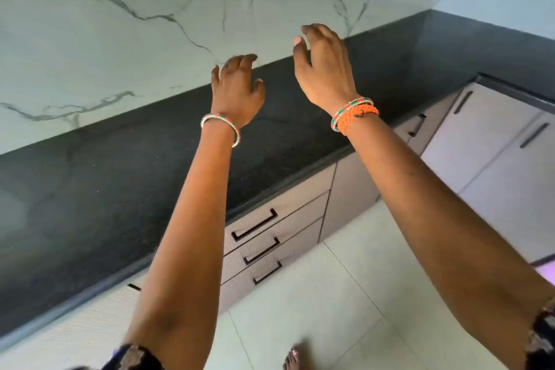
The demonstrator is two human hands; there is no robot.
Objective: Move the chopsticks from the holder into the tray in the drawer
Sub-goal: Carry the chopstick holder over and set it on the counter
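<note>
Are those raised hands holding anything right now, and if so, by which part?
Nothing is held. The left hand and the right hand are both open and empty, raised above the dark countertop.

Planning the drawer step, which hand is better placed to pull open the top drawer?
Probably the left hand: its arm passes right above the top drawer handle. The right hand is raised higher and further right. Both are empty; all drawers are shut.

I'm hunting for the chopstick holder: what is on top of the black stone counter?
Nothing shows on the visible black speckled stone counter. Both empty hands, left hand and right hand, hover above it, and the forearms cover parts of it.
</note>
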